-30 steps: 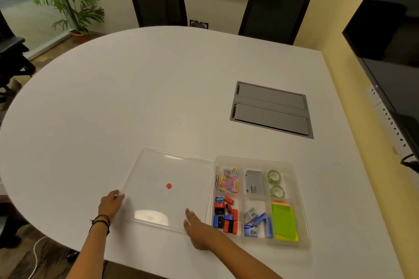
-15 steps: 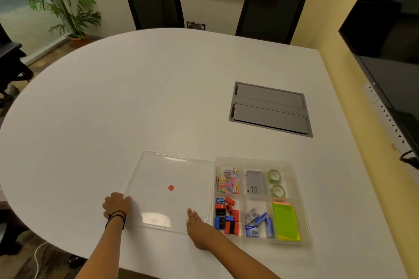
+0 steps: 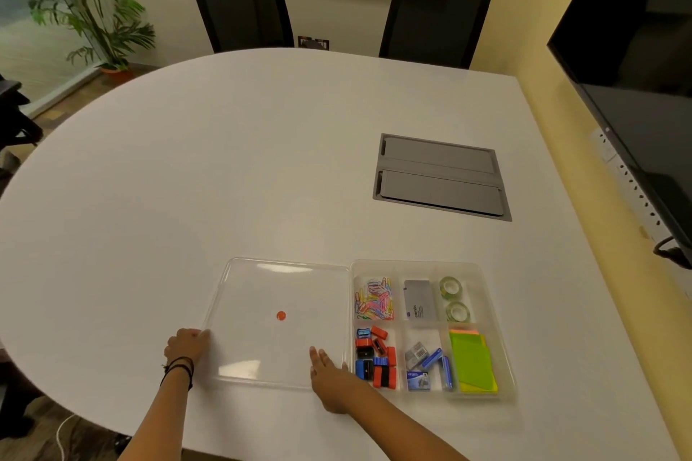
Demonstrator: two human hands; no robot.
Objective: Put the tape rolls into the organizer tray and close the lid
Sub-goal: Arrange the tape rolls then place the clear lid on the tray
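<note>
Head view shows two tape rolls already sitting in the far right box of the organizer tray, one behind the other. The tray rests near the front edge of the bench, toward the right side. Its other boxes hold paper clips, small red and blue sharpeners, staple boxes and green sticky notes.

The clear lid lies flat on the bench, just beside the tray on its left, with a small red dot in the middle. So the lid is not on yet.

The left hand touches the lid's left edge, fingers curled, but I cannot tell if it is really pinching it. The right hand lies flat and loose on the lid's front right corner, gripping nothing.

The lid looks thin and slippery. With only a light hold it could slide or tip when lifted. It could also bump the tray and shake the small things, or land crooked and not shut.
</note>
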